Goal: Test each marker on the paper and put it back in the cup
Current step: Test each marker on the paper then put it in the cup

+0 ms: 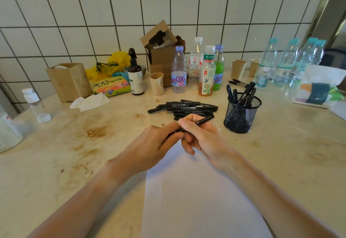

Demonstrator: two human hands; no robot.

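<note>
White paper lies nearest, a blank sheet spread flat on the pale stone counter between two bare forearms that reach forward over it. No ink mark shows on the part in view.

Above the sheet's far edge both hands meet on one black marker, held slanting up to the right. Left hand has its fingers curled round the marker's lower end; right hand pinches the upper part between thumb and forefinger, the other fingers folded beneath. It looks as though the cap is about to be pulled off, though the cap joint is hidden by the fingers.

Just beyond the hands lies a loose heap of black markers — capped, side by side on the counter. To the right of it stands a black wire-mesh cup, upright, with several markers already standing in it.

Farther back along the tiled wall: drink bottles, a pump bottle, paper cups, a cardboard box.

Judged from its look, the marker is light, stiff, smooth plastic — not fragile, but round enough to roll or slip. A firm hold on the barrel with one hand and the cap with the other should suit; the mesh cup seems light and could tip if a marker is dropped in roughly.
</note>
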